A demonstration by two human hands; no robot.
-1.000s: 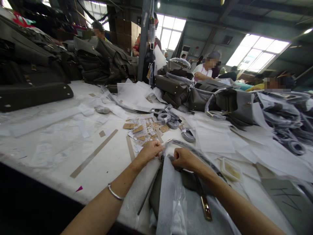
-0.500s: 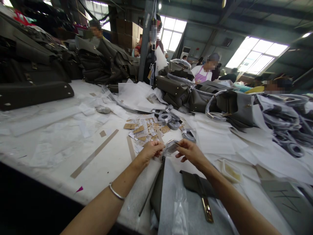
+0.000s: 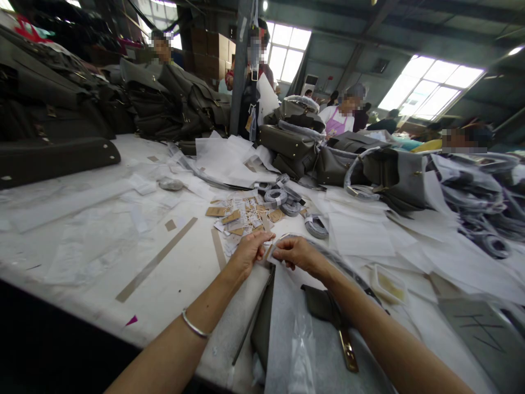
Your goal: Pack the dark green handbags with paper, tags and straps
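Observation:
My left hand (image 3: 251, 253) is closed in a pinch just above the bag's top edge; what sits in its fingertips is too small to make out. Close beside it, my right hand (image 3: 297, 254) pinches a small white-and-brown hang tag (image 3: 269, 253). A strap in clear plastic (image 3: 332, 253) curves behind the right hand and passes out to the right beyond the forearm. Below both hands stands a dark grey-green handbag (image 3: 262, 328), partly covered by white tissue paper (image 3: 283, 334). Its flap tab carries a gold clasp (image 3: 348, 353).
Beyond my hands lie a heap of hang tags (image 3: 246, 213) and several coiled straps (image 3: 275, 197). Bags are piled at the left (image 3: 164, 101) and back (image 3: 295, 142). Paper sheets (image 3: 361, 235) and a small plastic tub (image 3: 389, 284) lie to the right. Other people work behind the table.
My right hand has shifted slightly left and turned inward. The plastic-wrapped loop between my hands now trails rightward behind the right arm, and a small tag shows between the fingers.

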